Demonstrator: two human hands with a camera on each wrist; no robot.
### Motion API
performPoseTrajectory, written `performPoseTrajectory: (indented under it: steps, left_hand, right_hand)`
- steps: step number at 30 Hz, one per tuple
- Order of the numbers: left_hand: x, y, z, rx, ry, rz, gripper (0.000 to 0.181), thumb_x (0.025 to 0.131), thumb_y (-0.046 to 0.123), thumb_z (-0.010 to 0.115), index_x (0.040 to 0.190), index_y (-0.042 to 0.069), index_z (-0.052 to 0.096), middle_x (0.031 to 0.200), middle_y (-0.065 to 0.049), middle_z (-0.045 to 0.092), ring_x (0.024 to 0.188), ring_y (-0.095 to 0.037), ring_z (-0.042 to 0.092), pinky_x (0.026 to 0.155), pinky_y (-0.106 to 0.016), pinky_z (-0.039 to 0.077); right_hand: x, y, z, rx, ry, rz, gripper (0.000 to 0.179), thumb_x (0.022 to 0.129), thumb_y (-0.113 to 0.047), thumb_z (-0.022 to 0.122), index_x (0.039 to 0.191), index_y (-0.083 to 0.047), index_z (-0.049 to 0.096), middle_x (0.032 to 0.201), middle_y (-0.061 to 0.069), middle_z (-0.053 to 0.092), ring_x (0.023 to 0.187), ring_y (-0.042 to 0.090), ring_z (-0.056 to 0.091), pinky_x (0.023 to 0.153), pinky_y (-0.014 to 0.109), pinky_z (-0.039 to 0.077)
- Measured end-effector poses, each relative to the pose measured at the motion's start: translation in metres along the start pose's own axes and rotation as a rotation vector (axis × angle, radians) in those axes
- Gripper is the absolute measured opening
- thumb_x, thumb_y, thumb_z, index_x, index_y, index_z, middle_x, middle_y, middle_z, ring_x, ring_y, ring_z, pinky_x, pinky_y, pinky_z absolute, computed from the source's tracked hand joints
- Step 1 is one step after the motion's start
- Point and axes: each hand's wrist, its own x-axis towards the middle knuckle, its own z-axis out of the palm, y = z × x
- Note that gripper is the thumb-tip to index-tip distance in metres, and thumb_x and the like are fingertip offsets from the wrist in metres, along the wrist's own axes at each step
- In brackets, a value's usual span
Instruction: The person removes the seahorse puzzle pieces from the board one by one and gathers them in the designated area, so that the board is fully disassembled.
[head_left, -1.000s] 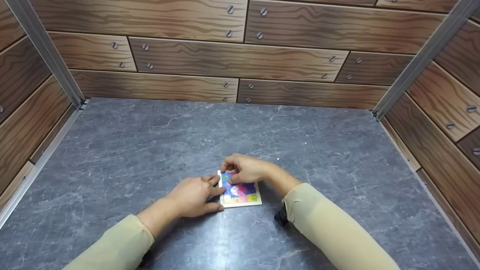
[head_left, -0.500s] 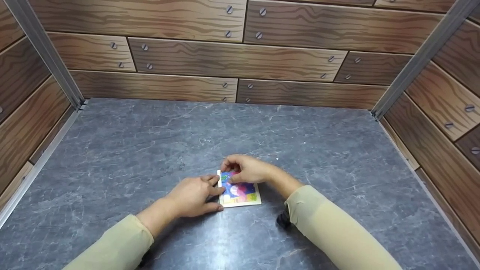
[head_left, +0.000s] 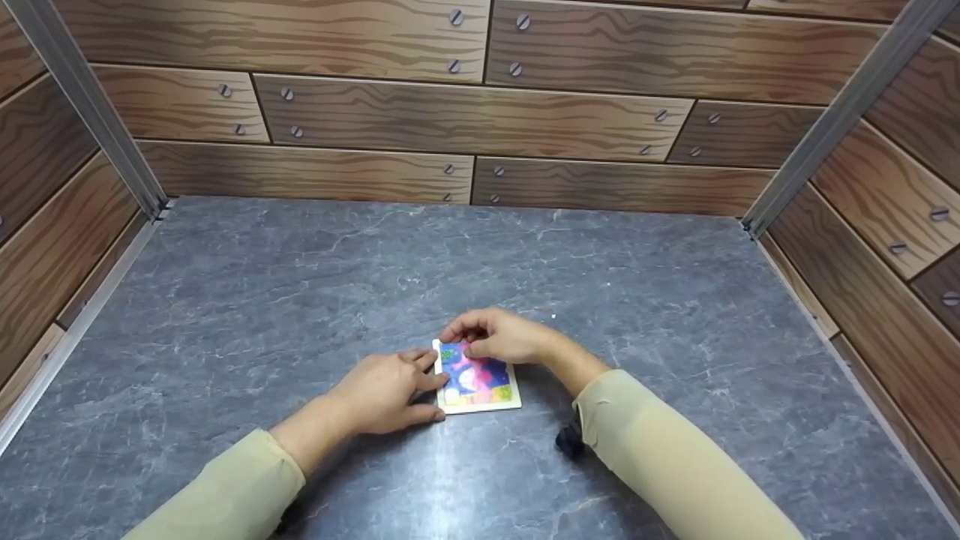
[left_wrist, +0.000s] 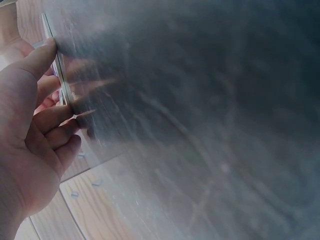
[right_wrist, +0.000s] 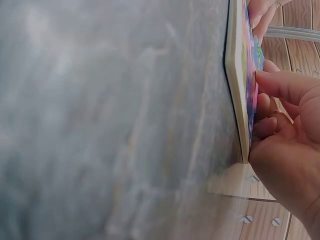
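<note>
grey tabletop (head_left: 315, 277) beneath picture board (head_left: 480, 382), left grip (head_left: 386, 392) spread, right grip (head_left: 504, 336) of unclear hold

Left fingers (head_left: 430, 382) lie spread apart; right fingers (head_left: 459, 325) curve downward.

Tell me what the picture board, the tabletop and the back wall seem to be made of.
Picture board: probably wood or fibreboard with a smooth printed face, judging by its solid, pale edge.
Tabletop: perhaps laminate or stone, smooth and semi-gloss; its veined surface reflects light.
Back wall: likely printed panelling, fairly matte; its planks and screws look drawn.
</note>
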Motion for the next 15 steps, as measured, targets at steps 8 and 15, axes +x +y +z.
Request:
performPoseTrajectory:
  steps: [8, 15]
  left_hand:
    - [-0.0005, -0.0001, -0.0011, 0.003, -0.01, -0.013, 0.053, 0.1, 0.047, 0.072, 0.143, 0.015, 0.07, 0.151, -0.024, 0.056, 0.139, -0.039, 0.057, 0.103, -0.056, 0.053]
    - [0.001, 0.0001, -0.0008, 0.001, -0.014, -0.015, 0.053, 0.1, 0.047, 0.072, 0.143, 0.015, 0.07, 0.151, -0.024, 0.056, 0.14, -0.038, 0.056, 0.102, -0.056, 0.053]
  right_hand:
    - [0.0011, -0.0002, 0.002, -0.012, 0.017, -0.001, 0.036, 0.098, 0.004, 0.063, 0.13, -0.007, 0.074, 0.123, 0.005, 0.072, 0.107, 0.015, 0.062, 0.096, 0.035, 0.051]
    - [0.0007, 0.0015, 0.0013, -0.003, 0.018, -0.001, 0.035, 0.099, 0.004, 0.064, 0.13, -0.007, 0.074, 0.12, 0.005, 0.072, 0.104, 0.014, 0.061, 0.093, 0.033, 0.051]
